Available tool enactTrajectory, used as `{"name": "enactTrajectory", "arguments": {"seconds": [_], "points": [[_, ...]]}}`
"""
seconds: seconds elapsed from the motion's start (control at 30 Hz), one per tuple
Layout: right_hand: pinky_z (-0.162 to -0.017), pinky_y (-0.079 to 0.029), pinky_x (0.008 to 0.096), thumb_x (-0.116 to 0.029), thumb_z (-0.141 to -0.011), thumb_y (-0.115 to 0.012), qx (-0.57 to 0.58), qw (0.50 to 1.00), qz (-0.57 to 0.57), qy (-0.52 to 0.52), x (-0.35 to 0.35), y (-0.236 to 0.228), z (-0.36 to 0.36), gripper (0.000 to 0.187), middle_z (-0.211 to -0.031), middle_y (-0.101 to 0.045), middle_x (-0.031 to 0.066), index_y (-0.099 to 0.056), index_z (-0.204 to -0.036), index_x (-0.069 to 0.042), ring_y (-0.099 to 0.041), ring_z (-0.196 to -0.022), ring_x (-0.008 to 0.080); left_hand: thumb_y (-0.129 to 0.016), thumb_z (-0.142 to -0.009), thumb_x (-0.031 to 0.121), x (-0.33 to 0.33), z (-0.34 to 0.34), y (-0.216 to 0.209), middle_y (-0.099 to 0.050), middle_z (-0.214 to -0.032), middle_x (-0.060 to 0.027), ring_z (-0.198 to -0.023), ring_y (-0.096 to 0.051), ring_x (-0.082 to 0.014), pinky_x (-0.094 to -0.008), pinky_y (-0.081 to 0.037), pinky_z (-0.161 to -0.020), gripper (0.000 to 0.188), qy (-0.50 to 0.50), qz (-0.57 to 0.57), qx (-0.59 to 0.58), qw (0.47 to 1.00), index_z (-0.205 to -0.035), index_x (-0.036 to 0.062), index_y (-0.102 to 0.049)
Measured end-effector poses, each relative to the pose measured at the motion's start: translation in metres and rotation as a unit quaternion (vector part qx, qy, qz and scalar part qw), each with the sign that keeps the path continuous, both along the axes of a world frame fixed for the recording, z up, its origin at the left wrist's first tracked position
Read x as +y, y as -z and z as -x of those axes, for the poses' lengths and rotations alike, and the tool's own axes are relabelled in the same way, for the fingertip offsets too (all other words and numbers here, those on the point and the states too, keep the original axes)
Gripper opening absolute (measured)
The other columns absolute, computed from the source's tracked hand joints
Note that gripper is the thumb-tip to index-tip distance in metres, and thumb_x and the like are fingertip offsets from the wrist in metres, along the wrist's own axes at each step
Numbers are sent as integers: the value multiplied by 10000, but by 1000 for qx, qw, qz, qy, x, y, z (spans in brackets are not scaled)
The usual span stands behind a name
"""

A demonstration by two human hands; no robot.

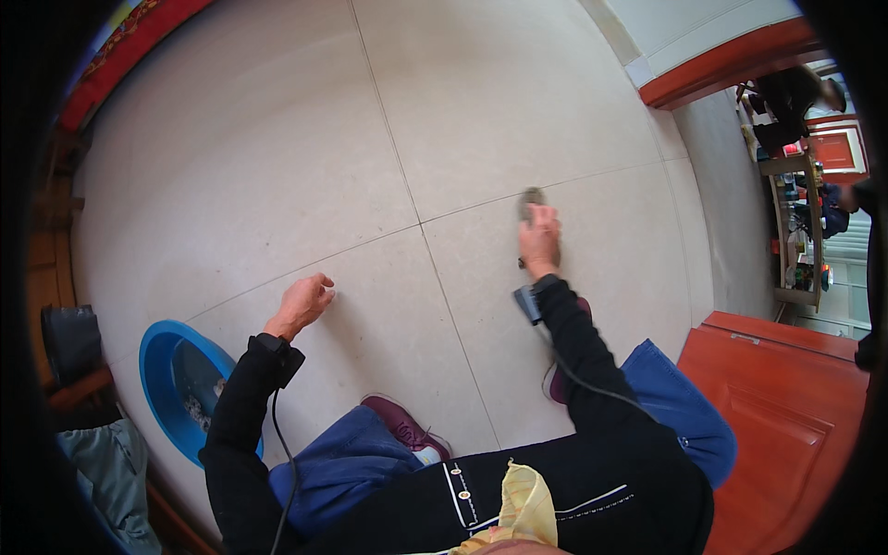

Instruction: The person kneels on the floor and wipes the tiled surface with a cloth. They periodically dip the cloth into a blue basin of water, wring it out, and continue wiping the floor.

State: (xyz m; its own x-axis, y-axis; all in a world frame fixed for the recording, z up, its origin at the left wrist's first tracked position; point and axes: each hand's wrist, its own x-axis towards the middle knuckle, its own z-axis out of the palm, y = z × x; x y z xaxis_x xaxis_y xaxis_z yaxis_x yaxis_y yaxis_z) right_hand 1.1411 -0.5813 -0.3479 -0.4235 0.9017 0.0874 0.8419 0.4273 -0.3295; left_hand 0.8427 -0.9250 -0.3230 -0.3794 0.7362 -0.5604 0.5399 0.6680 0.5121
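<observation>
A blue basin point(154, 388) stands on pale floor tiles point(277, 166).

Right of the blue basin point(148, 372), the right hand point(540, 240) partly hides a blurred greenish-brown object point(530, 197); the basin's pale bits point(196, 412) are too small to tell.

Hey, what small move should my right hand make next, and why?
Perhaps draw the blurred greyish thing back toward yourself along the tiled floor. Your right hand seems to hold it low over the tiles, with that arm stretched forward, while your left hand looks empty and out of its way.
</observation>
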Motion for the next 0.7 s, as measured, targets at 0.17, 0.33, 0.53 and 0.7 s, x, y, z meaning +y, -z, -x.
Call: {"name": "enactTrajectory", "arguments": {"seconds": [0.17,0.33,0.53,0.7], "points": [[-809,-465,431,-67,-705,-637,97,945,5,-313,-127,33,66,320,-1069,-584,40,-662,-1006,-171,-548,-977,298,-632,-851,221,0,0,12,-704,-860,-143,-847,-673,-323,-408,-527,-736,225,39,35,33,998,-980,42,-672],[-937,-478,391,-48,-766,-593,213,879,268,-333,-95,18,43,386,-1081,-628,91,-647,-1142,-118,-583,-1045,311,-679,-807,281,-1,9,13,-705,-902,-153,-897,-667,-338,-428,-529,-760,264,118,156,117,974,-929,47,-686],[-1076,-374,425,-154,-810,-664,115,990,72,-38,27,12,11,519,-1311,-540,165,-532,-1292,-14,-473,-1243,348,-805,-671,363,-18,7,24,-664,-815,-165,-841,-646,-354,-445,-520,-720,393,138,71,183,971,-798,24,-652],[-1063,-372,459,14,-725,-559,95,971,-34,-219,-59,32,70,575,-1351,-521,147,-559,-1294,-70,-463,-1237,357,-815,-648,362,-17,10,30,-653,-812,-178,-839,-638,-362,-452,-509,-694,406,143,90,150,974,-769,16,-639]]}}
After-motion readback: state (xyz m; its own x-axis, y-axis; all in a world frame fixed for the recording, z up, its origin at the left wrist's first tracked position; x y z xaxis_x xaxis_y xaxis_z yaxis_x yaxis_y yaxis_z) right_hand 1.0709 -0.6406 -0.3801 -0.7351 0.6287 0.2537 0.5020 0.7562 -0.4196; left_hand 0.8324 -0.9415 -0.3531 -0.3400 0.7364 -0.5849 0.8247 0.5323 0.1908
